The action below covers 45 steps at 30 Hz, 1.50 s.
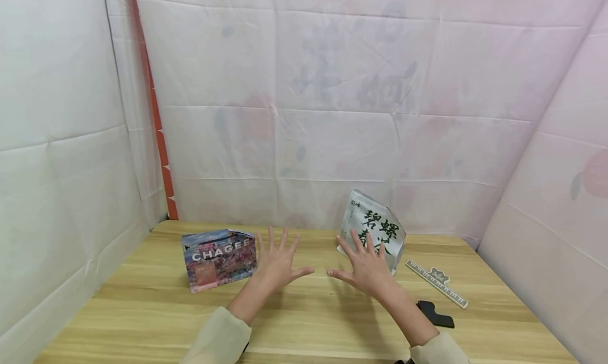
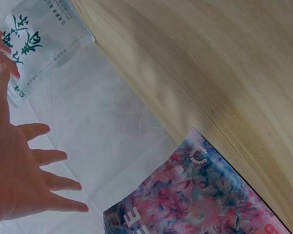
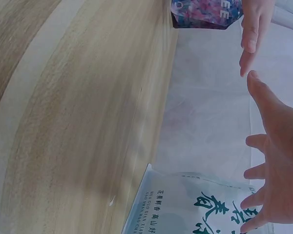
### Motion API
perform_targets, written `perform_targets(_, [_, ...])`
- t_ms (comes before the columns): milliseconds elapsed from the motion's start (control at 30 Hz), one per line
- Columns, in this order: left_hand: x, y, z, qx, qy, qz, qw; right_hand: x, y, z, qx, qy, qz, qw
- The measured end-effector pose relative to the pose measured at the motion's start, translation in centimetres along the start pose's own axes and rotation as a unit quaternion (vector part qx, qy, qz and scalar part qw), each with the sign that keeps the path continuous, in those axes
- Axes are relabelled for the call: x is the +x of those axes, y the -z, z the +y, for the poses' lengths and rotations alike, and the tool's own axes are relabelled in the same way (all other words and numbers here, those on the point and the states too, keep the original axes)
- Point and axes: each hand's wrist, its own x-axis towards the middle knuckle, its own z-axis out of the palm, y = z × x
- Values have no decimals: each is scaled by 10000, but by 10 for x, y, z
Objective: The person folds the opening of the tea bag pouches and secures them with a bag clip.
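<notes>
Both hands hover over the table with fingers spread and hold nothing. My left hand (image 1: 275,261) is nearest the colourful CHAGEE bag (image 1: 220,261), which stands upright just left of it; in the left wrist view the bag (image 2: 200,195) lies beyond the splayed fingers. My right hand (image 1: 368,266) overlaps the lower part of a white bag (image 1: 375,221) with green Chinese characters. That white bag (image 3: 185,204) shows below and beside the fingers in the right wrist view. The two thumbs point towards each other, a small gap apart.
A long pale sealing clip (image 1: 437,283) with a bear-shaped grip lies on the wooden table (image 1: 304,322) at the right. Nearer me is a black L-shaped piece (image 1: 435,315). White cloth walls (image 1: 304,142) enclose the back and both sides.
</notes>
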Motion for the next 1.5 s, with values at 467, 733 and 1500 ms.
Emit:
perform_targets(467, [-7, 9, -9, -170, 83, 263, 9995, 5, -2, -6, 238, 310, 471, 9981])
perform_targets(733, [-23, 20, -29, -1080, 662, 979, 9871, 16, -7, -25, 1582, 258, 731, 9844])
perform_targets(1500, [-69, 65, -128, -2823, 3156, 1777, 8883, 63, -63, -125, 4870, -182, -703, 8704])
